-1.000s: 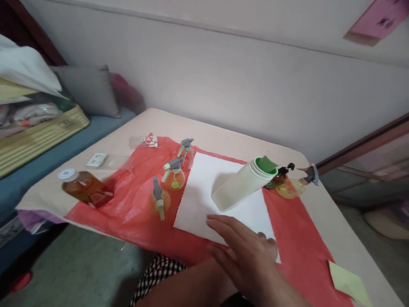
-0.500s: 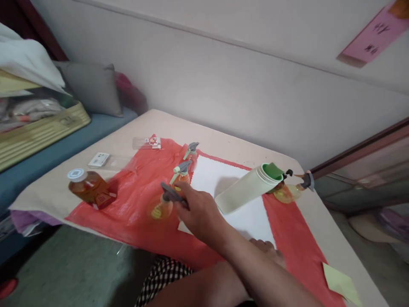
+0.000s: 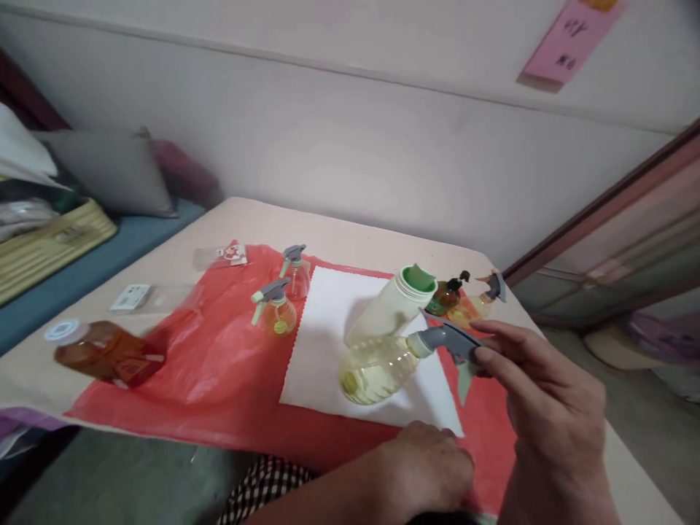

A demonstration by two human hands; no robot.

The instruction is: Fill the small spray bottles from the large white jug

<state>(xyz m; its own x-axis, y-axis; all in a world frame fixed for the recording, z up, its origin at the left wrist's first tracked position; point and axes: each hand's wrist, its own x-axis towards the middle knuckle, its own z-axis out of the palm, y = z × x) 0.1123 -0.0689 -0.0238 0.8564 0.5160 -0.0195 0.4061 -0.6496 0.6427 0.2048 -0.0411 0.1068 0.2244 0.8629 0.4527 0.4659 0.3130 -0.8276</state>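
Note:
My right hand (image 3: 552,394) pinches the grey trigger head of a spray bottle (image 3: 377,368) with pale yellow liquid. The bottle is tilted in the air above a white sheet (image 3: 317,350), its base pointing left. Behind it a cream-white cylinder (image 3: 386,306) with a green opening stands on the sheet. My left hand (image 3: 432,467) rests closed at the sheet's near edge, fingers curled under; nothing shows in it. On the left stand a spray bottle with orange-yellow liquid (image 3: 278,317) and a pinkish spray bottle (image 3: 298,281).
Red plastic film (image 3: 219,350) covers much of the table. A big amber bottle (image 3: 109,354) leans at the left, near clear packages (image 3: 131,297). At the right are a dark pump bottle (image 3: 447,295) and an orange-yellow spray bottle (image 3: 471,308). A wall (image 3: 328,146) runs behind.
My right hand has lifted the yellow spray bottle off the red film at the left and carried it right, over the white sheet. My arms are no longer crossed. The view has shifted right.

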